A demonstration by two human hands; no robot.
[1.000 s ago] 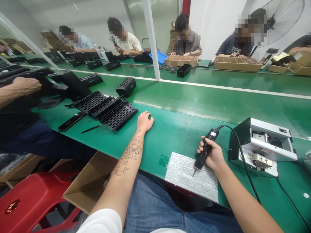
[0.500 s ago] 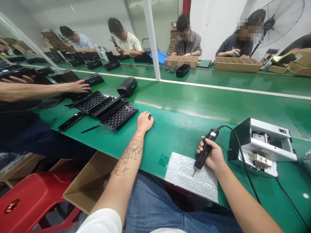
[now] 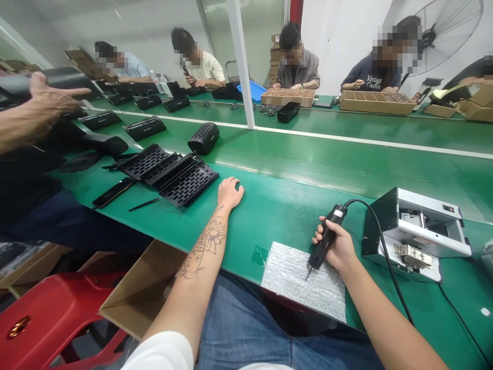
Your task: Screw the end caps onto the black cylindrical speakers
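Observation:
My right hand (image 3: pixel 337 244) is wrapped round a black corded electric screwdriver (image 3: pixel 327 236). Its bit points down over a silvery foam pad (image 3: pixel 287 267) at the table's near edge. On the green tabletop rests my left hand (image 3: pixel 230 192), palm down, fingers loosely stretched and holding nothing. Left of that hand lie black perforated housings (image 3: pixel 188 182), side by side. Behind them, a black speaker-like cylinder (image 3: pixel 204 137) with a perforated shell sits on the green belt.
A screw feeder (image 3: pixel 418 234) stands at the right beside the screwdriver's cord. At the left, a co-worker's hand (image 3: pixel 50 103) lifts a dark cylinder. A phone (image 3: pixel 113 192) and a thin black stick (image 3: pixel 145 204) lie on the table. Several people work across the belt.
The co-worker's arm at the left has drawn back and up, with a dark cylinder in hand. The speaker-like cylinder has shifted slightly right. My two hands have stayed in place.

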